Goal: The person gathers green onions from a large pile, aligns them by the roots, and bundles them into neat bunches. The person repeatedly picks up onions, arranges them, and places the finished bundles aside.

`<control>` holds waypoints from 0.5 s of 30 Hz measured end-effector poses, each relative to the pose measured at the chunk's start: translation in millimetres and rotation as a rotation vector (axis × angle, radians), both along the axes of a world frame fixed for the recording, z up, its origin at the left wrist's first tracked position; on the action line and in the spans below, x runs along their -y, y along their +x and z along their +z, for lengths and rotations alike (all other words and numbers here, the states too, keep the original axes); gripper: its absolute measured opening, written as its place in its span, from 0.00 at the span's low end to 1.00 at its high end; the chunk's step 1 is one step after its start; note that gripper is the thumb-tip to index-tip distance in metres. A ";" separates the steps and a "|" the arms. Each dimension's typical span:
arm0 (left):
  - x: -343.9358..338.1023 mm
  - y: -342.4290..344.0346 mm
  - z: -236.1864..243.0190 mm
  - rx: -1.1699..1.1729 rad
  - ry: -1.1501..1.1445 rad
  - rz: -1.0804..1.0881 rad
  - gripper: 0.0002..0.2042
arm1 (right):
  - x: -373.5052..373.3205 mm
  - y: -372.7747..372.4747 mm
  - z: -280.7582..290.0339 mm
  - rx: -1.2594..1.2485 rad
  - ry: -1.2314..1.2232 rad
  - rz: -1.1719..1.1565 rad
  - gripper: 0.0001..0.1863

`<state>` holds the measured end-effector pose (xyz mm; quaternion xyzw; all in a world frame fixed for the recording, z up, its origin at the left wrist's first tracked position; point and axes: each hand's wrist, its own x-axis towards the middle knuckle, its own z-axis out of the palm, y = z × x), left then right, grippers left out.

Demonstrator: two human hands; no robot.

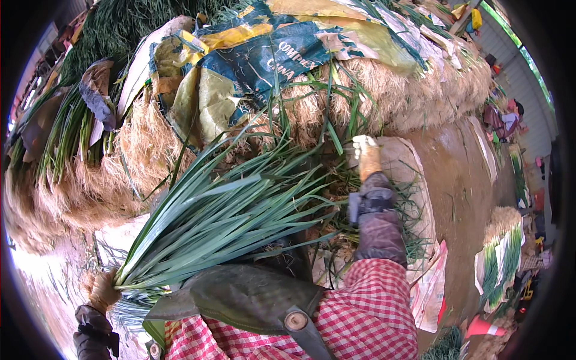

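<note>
One bunch of long green leaves is clamped by its near left end in the left hand, its tips fanned toward the pile of roots. The right hand is at the pale sheet's far left corner; whether it grips anything, I cannot tell.

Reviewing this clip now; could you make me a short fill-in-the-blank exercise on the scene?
1. The left hand grips a bunch of long leaves, whose colour is ____.
2. The checked sleeve on the right arm is white and ____.
3. Beyond the hands, the stacked bundles show their pale, hairy ____.
4. The cone appears on the picture's ____ side.

Missing words: green; red; roots; right.
</note>
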<state>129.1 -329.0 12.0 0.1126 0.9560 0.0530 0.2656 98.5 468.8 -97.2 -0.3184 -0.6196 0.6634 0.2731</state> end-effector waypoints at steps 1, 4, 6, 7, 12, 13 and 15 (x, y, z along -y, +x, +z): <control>-0.5 0.3 -0.4 -0.023 0.032 0.005 0.15 | -18.9 11.1 9.8 0.134 -0.005 0.183 0.10; -3.2 1.2 -0.6 -0.014 0.092 0.017 0.14 | -35.4 38.1 29.8 0.876 1.289 0.074 0.19; -5.0 0.0 -0.5 -0.003 0.138 0.033 0.14 | -27.8 44.4 47.3 0.402 0.974 0.337 0.18; -5.5 -1.0 -0.8 0.000 0.213 0.014 0.13 | -17.8 44.9 54.3 0.116 0.794 0.471 0.18; -2.3 -3.8 -4.3 -0.013 0.121 -0.009 0.12 | 52.8 35.7 47.4 0.122 0.206 0.918 0.15; -1.1 -3.4 -5.0 -0.015 0.122 -0.006 0.12 | 62.6 32.5 37.3 0.138 0.231 0.922 0.13; 0.2 -1.6 -5.2 -0.018 0.123 0.000 0.12 | 66.6 27.1 19.0 0.338 0.098 0.874 0.07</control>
